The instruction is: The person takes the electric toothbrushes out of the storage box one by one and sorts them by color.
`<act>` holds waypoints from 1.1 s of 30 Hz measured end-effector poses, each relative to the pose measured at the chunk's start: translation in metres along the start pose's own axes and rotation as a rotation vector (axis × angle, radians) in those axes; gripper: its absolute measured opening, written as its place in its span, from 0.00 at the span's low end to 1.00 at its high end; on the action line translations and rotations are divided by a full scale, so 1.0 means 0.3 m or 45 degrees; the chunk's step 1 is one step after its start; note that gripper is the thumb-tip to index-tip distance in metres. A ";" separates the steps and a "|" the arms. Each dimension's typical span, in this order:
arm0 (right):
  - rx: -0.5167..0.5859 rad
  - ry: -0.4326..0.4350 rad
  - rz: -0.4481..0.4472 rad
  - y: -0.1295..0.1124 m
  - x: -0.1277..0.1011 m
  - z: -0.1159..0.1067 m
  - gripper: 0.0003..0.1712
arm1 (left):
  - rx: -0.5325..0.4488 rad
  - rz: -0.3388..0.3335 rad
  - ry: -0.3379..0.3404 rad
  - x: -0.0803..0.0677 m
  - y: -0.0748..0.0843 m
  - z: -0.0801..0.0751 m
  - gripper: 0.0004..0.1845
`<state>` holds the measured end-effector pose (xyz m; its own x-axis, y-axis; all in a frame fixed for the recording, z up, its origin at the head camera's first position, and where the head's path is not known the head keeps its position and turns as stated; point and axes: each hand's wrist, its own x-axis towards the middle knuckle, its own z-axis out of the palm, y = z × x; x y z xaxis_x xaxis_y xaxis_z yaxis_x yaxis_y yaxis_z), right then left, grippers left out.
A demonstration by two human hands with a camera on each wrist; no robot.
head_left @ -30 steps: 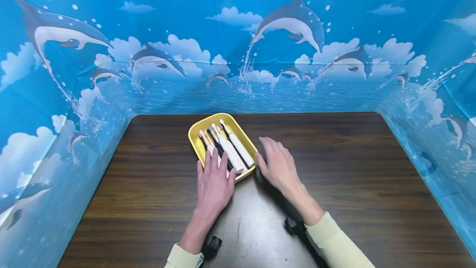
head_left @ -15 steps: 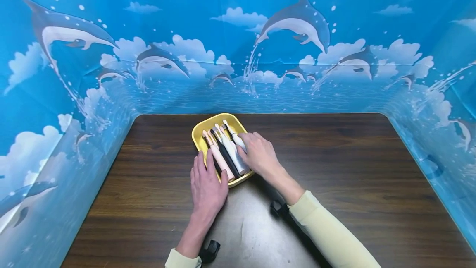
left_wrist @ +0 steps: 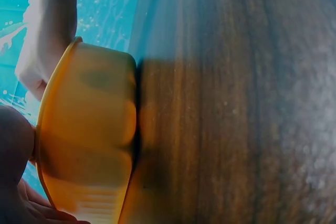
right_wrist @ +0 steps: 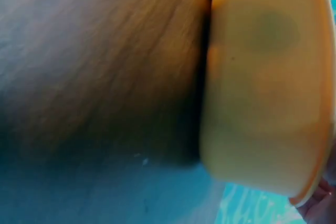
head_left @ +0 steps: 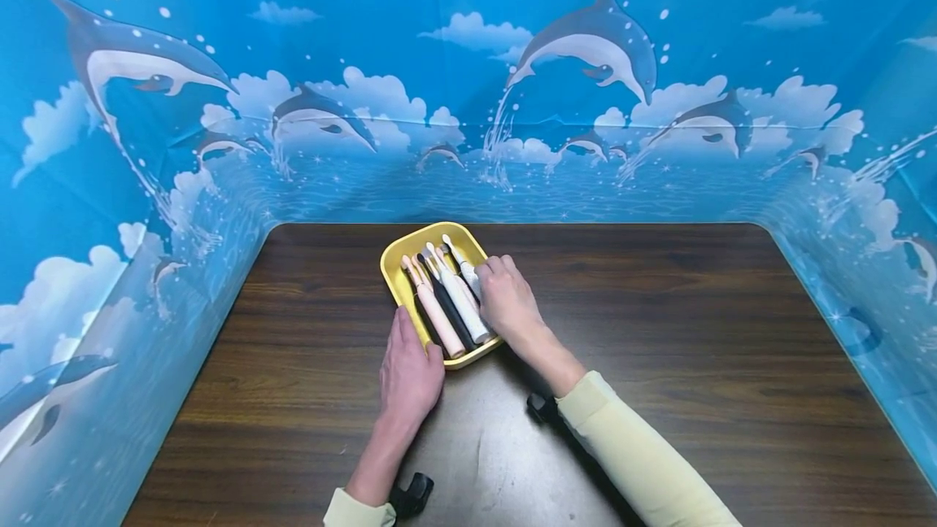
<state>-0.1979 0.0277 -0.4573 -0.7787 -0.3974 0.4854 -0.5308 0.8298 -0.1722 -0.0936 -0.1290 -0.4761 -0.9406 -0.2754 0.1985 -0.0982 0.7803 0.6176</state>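
Yellow tray (head_left: pixel 401 247) on the wooden table (head_left: pixel 659 307), its long axis slanting from far left to near right.
The left hand (head_left: pixel 411 372) lays straight fingers along its left side; the right hand (head_left: pixel 510 299) grips a white toothbrush (head_left: pixel 469 272) at the right wall. Toothbrush heads (head_left: pixel 430 249) point far left.

Tray (head_left: pixel 399 250): smooth yellow plastic, satin, looks translucent in both wrist views. Pink toothbrush (head_left: pixel 441 320), black toothbrush (head_left: pixel 451 312), white toothbrush (head_left: pixel 463 302): smooth plastic-looking handles, matt to satin. Tabletop (head_left: pixel 659 332): dark wood-grain, semi-gloss, glare patch near front. Backdrop (head_left: pixel 468 39): printed cloth, light creases, soft sheen. Sleeves (head_left: pixel 637 442): soft matt cloth. Wrist mounts (head_left: pixel 413 496): black, plastic-looking. Bristles too small to judge.
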 end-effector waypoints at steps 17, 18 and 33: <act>0.145 -0.035 0.257 0.035 -0.084 -0.076 0.08 | -0.168 0.083 -0.147 0.012 -0.022 -0.014 0.38; 0.163 -0.025 0.253 0.035 -0.093 -0.081 0.08 | -0.165 0.089 -0.156 0.013 -0.023 -0.018 0.38; 0.256 0.188 0.179 -0.007 -0.270 -0.126 0.07 | -0.095 0.252 -0.371 0.013 -0.065 -0.084 0.36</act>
<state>-0.1210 0.0729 -0.4638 -0.8002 -0.2100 0.5618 -0.4879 0.7726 -0.4061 -0.0870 -0.1593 -0.4682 -0.9933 0.0567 0.1009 0.1087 0.7566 0.6448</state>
